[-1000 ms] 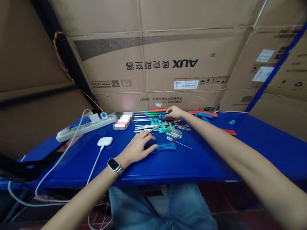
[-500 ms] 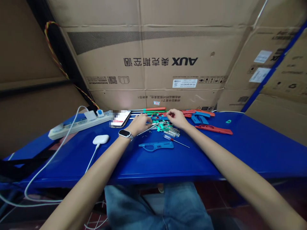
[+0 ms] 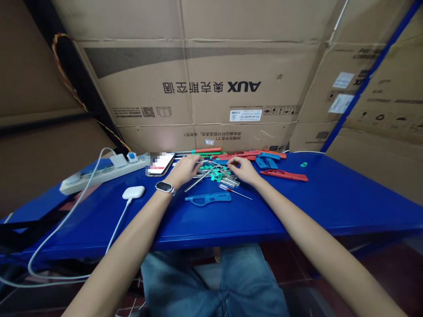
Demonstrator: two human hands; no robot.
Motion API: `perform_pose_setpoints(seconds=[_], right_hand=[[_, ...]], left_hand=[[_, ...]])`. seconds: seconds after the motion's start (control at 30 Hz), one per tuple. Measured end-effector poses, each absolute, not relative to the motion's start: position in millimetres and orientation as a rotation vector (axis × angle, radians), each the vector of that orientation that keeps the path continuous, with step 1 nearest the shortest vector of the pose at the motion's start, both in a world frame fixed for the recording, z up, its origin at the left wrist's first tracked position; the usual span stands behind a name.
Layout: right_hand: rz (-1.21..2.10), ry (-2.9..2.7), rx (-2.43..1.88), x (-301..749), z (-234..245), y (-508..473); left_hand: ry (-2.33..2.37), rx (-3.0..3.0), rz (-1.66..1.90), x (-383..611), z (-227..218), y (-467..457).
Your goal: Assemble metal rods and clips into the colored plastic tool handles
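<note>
Both hands have shifted since a second ago: the left hand (image 3: 185,171) has left the blue shell (image 3: 213,198) and reached to the near-left edge of the heap of green and metal parts (image 3: 216,174), while the right hand (image 3: 244,169) has come from behind that heap to its right side. That leaves the blue shell lying uncovered on the table (image 3: 346,198), below and between the hands on the person's side, and suggests that attention has turned from the shell to the loose parts. The hands are apart from each other with the heap between them, fingers curled inward; whether either one grips anything is too small to tell. A metal tube (image 3: 197,181) slants out of the heap just beside the left hand's fingers, and a screwdriver (image 3: 228,189) lies just below the right hand. Beyond the right hand are smaller blue shells (image 3: 266,162), and to its right a red shell (image 3: 284,175). Left of the left hand is a phone (image 3: 161,164).
</note>
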State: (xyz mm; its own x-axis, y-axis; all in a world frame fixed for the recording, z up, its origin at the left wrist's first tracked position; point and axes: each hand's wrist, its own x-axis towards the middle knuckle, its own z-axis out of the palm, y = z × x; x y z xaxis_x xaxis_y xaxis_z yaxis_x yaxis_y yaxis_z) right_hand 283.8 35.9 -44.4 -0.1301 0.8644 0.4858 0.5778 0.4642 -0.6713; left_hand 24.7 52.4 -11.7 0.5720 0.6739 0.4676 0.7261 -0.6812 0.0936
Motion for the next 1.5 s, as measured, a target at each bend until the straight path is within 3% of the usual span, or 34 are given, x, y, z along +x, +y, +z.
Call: perform_pose_setpoints(seconds=[0.43, 0.73, 1.13, 1.5], right_hand=[[0.264, -1.815, -1.229, 278, -48, 39], [0.26, -1.846, -1.117, 268, -51, 40], [0.625, -1.676, -1.016, 281, -53, 53], [0.509, -1.695, -0.898, 275, -43, 37]], left_hand=[[-1.05, -2.546, -1.357, 37, -11, 45], [-0.97, -2.501, -1.396, 47, -10, 38], [-0.983, -2.581, -1.252, 35, -11, 39], [-0.963, -2.533, -1.426, 44, -8, 33]])
